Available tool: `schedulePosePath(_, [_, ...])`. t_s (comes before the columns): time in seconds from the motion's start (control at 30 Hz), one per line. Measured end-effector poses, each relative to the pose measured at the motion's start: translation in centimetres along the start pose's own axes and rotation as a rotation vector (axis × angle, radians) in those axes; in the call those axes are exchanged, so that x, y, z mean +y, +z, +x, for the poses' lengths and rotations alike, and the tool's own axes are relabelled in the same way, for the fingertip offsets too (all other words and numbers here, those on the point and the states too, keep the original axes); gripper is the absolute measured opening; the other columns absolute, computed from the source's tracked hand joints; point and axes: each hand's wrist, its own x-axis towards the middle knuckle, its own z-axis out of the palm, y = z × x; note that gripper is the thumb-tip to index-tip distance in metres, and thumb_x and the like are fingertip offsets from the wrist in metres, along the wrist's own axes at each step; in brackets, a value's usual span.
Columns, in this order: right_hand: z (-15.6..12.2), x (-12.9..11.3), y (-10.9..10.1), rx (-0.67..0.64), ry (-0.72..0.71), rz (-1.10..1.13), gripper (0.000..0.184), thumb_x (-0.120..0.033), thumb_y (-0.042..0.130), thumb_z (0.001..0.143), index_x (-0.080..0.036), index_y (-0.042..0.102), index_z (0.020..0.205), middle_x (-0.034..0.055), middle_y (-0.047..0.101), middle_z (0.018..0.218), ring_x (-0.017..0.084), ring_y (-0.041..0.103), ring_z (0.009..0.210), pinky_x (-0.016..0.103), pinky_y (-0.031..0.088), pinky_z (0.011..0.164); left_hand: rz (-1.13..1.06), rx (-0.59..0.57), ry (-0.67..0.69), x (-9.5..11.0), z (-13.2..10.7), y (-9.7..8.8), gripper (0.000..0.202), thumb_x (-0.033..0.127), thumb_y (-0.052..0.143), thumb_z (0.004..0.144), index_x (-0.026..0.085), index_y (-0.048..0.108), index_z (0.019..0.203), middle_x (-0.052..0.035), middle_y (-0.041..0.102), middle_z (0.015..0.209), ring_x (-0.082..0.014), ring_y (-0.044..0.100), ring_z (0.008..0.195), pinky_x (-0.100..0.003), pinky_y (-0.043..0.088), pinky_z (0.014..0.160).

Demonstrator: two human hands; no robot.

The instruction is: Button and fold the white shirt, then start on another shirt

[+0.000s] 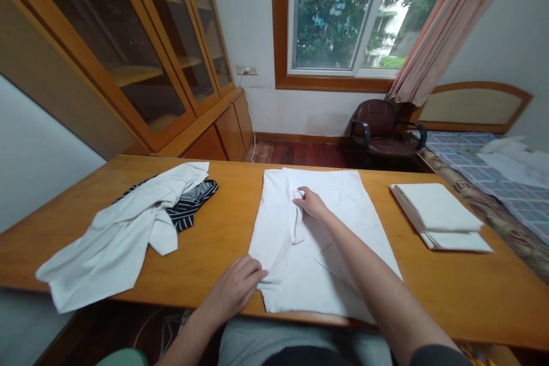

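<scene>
Under my fingers: the white garment (pixel 343 194) lies spread on the wooden table (pixel 231 217), reaching past both sets of fingertips almost to the far edge.
Left hand (pixel 235 286): I have its fingers bent close together on the garment's near left edge; I cannot tell whether cloth is pinched beneath them.
Right hand (pixel 312 205): I see thumb and forefinger slightly parted at the far end of a narrow folded strip (pixel 297 230); whether they grip it, I cannot tell.
Left of the left fingers: well apart, I see a rumpled white cloth (pixel 120 234) lying partly over a black striped cloth (pixel 191 205).
Right of the right fingers: a folded white stack (pixel 446 209) sits on the table, apart from the garment.
Beyond the fingertips: past the table, I see a dark red chair (pixel 375 120) below the window (pixel 334 28).
</scene>
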Motion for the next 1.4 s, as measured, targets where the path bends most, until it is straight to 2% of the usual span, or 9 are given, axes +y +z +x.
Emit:
schedulePosePath(0.27, [-1.1,0.5,0.3,0.077,-0.097,-0.087,0.046,-0.033,0.064,0.091,-0.020,0.056,0.134,0.0063,0.068,0.098,0.021,0.063,0.092,0.031,0.046,0.085,-0.080,-0.155,-0.107,0.1,0.5,-1.2,0.032,0.000,0.048,0.075,0.020,0.065,0.094,-0.0056,0.059,0.087,-0.0204,0.054,0.085,-0.033,0.047,0.076])
schedulePosePath(0.37, [-1.6,1.1,0.4,0.189,-0.247,-0.113,0.036,-0.033,0.054,0.096,-0.017,0.062,0.127,0.0095,0.064,0.107,0.021,0.061,0.099,0.033,0.046,0.095,-0.101,-0.140,-0.116,0.2,1.8,-1.9,0.021,0.007,0.050,0.080,0.020,0.065,0.088,-0.0054,0.060,0.084,-0.0201,0.055,0.083,-0.034,0.048,0.076])
schedulePosePath(0.47, [-2.3,1.6,0.3,0.241,-0.369,-0.146,0.033,-0.028,0.044,0.100,-0.018,0.065,0.122,0.0116,0.063,0.112,0.023,0.059,0.107,0.035,0.045,0.101,-0.122,-0.096,-0.081,0.4,3.7,-1.9,0.018,0.017,0.050,0.091,0.021,0.068,0.095,-0.0073,0.066,0.094,-0.0207,0.061,0.091,-0.035,0.052,0.081])
schedulePosePath(0.57, [-2.9,2.1,0.0,0.228,-0.427,-0.183,0.033,-0.027,0.043,0.100,-0.019,0.067,0.121,0.0114,0.064,0.113,0.024,0.058,0.109,0.037,0.046,0.102,-0.096,-0.081,-0.021,0.8,6.1,-0.9,0.026,0.022,0.048,0.098,0.022,0.064,0.118,-0.0087,0.067,0.121,-0.0221,0.059,0.117,-0.040,0.050,0.101])
schedulePosePath(0.67, [-3.4,2.5,0.0,0.194,-0.498,-0.217,0.033,-0.028,0.044,0.100,-0.019,0.066,0.124,0.0118,0.064,0.123,0.024,0.057,0.115,0.039,0.044,0.106,-0.002,-0.111,-0.001,1.1,8.2,1.0,0.042,0.033,0.049,0.100,0.023,0.050,0.141,-0.0087,0.050,0.150,-0.0237,0.040,0.143,-0.045,0.036,0.118])
schedulePosePath(0.83, [-3.5,3.2,0.8,0.115,-0.629,-0.350,0.046,-0.034,0.046,0.101,-0.014,0.054,0.142,0.0147,0.050,0.149,0.028,0.040,0.140,0.046,0.034,0.117,0.096,-0.154,0.025,0.7,9.5,4.4,0.052,0.044,0.043,0.102,0.019,0.041,0.148,-0.0096,0.038,0.159,-0.0233,0.024,0.152,-0.046,0.022,0.124])
schedulePosePath(1.0, [-2.7,3.2,1.5,0.069,-0.569,-0.475,0.056,-0.041,0.045,0.101,-0.014,0.044,0.150,0.0120,0.037,0.159,0.034,0.028,0.148,0.051,0.026,0.120,0.115,-0.192,0.039,0.3,8.3,5.9,0.058,0.045,0.044,0.102,0.019,0.034,0.153,-0.0094,0.036,0.160,-0.0232,0.025,0.151,-0.046,0.018,0.124])
schedulePosePath(1.17, [-1.1,2.5,1.7,0.050,-0.453,-0.519,0.056,-0.044,0.042,0.102,-0.022,0.039,0.154,0.0067,0.031,0.162,0.036,0.021,0.151,0.056,0.021,0.120,0.112,-0.236,0.043,0.6,7.8,5.5,0.062,0.046,0.044,0.102,0.021,0.028,0.155,-0.0082,0.027,0.163,-0.0237,0.019,0.153,-0.048,0.014,0.125])
schedulePosePath(1.4, [1.6,2.3,1.4,0.047,-0.360,-0.539,0.057,-0.046,0.040,0.103,-0.022,0.038,0.154,0.0074,0.029,0.163,0.037,0.018,0.151,0.058,0.018,0.120,0.104,-0.227,0.042,0.8,8.0,5.1,0.059,0.046,0.046,0.101,0.024,0.032,0.154,-0.0082,0.028,0.163,-0.0237,0.020,0.153,-0.048,0.014,0.125])
